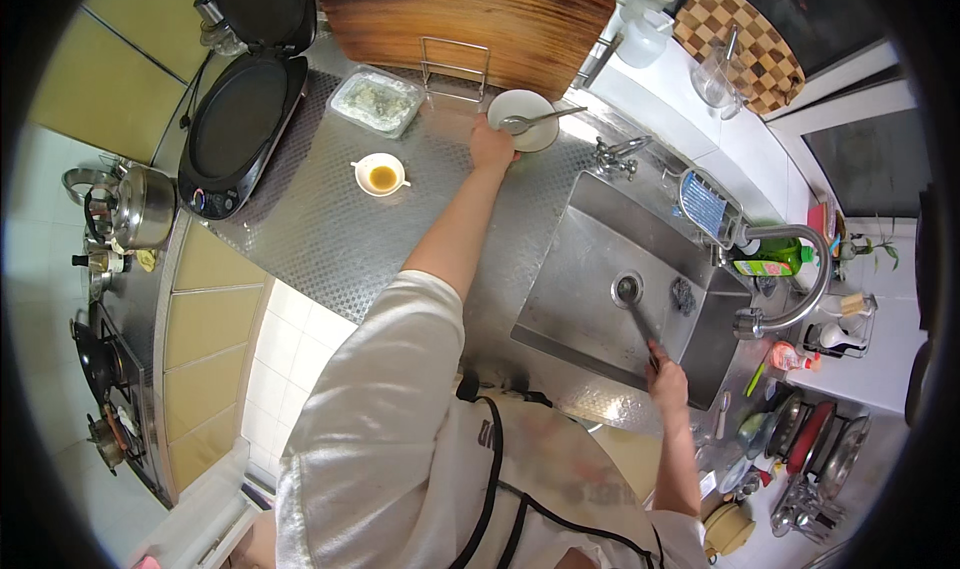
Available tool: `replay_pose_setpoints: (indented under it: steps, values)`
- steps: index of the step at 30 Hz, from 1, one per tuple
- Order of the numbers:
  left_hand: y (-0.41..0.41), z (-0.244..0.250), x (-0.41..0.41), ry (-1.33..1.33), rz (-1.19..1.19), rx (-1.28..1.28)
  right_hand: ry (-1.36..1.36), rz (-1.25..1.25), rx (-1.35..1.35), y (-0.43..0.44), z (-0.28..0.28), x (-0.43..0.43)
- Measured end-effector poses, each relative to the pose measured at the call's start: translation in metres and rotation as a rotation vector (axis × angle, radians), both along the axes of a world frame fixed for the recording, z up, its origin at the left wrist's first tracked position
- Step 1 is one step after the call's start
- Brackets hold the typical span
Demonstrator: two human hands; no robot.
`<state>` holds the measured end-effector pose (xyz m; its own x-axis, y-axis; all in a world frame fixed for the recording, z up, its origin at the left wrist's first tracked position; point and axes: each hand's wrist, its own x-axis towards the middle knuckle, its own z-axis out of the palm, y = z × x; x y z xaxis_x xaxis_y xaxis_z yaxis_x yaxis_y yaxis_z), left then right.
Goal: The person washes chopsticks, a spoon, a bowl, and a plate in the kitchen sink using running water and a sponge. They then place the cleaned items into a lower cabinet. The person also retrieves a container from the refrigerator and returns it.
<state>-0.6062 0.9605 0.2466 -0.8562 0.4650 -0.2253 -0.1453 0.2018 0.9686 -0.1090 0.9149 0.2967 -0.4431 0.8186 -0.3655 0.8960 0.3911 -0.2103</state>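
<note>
At the back of the steel counter, my left hand (493, 145) grips the near left rim of a white bowl (536, 135). A metal spoon (517, 124) lies across the bowl, its handle sticking out to the right. My right hand (667, 383) is over the sink (577, 284), holding the handle of what looks like a kitchen knife (643, 321). The blade is seen nearly edge-on and points at the drain (627, 289); whether it touches the basin I cannot tell. Left of my left arm stands a small two-handled white cup (369, 173) with brownish-yellow liquid.
Behind the cup is a clear plastic container (377, 102) with white, powdery contents. An open electric griddle (244, 118) stands left. A large wooden board (465, 21) leans at the back. A steel scourer (682, 296) lies in the sink; the curved faucet (814, 269) rises at right.
</note>
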Motion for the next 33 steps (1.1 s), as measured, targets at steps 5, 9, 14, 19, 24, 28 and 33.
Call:
replay_pose_setpoints:
  steps: [5, 9, 14, 19, 24, 28, 33]
  values:
    - [-0.026, -0.01, -0.015, 0.092, -0.129, -0.068, 0.286, -0.002, -0.261, -0.002, 0.015, 0.002]
    - [-0.082, 0.034, -0.007, 0.078, -0.421, -0.257, 0.54, -0.287, -0.575, -0.017, 0.109, -0.062]
    - [-0.126, 0.012, 0.002, 0.191, -0.571, -0.283, 0.496, -0.055, -0.29, -0.004, 0.175, -0.157]
    - [-0.158, 0.017, 0.0, 0.674, -0.589, -0.491, 0.59, 0.466, 0.316, 0.047, 0.171, -0.309]
    - [-0.132, 0.123, -0.069, 0.822, -0.269, -0.194, 0.675, 0.554, 0.636, 0.099, 0.112, -0.43]
    - [-0.125, 0.147, -0.123, 0.589, -0.208, -0.176, 0.766, 0.572, 0.656, 0.115, 0.076, -0.489]
    - [-0.092, 0.094, -0.119, -0.174, -0.251, 0.206, 0.851, 0.552, 0.615, 0.133, 0.038, -0.515]
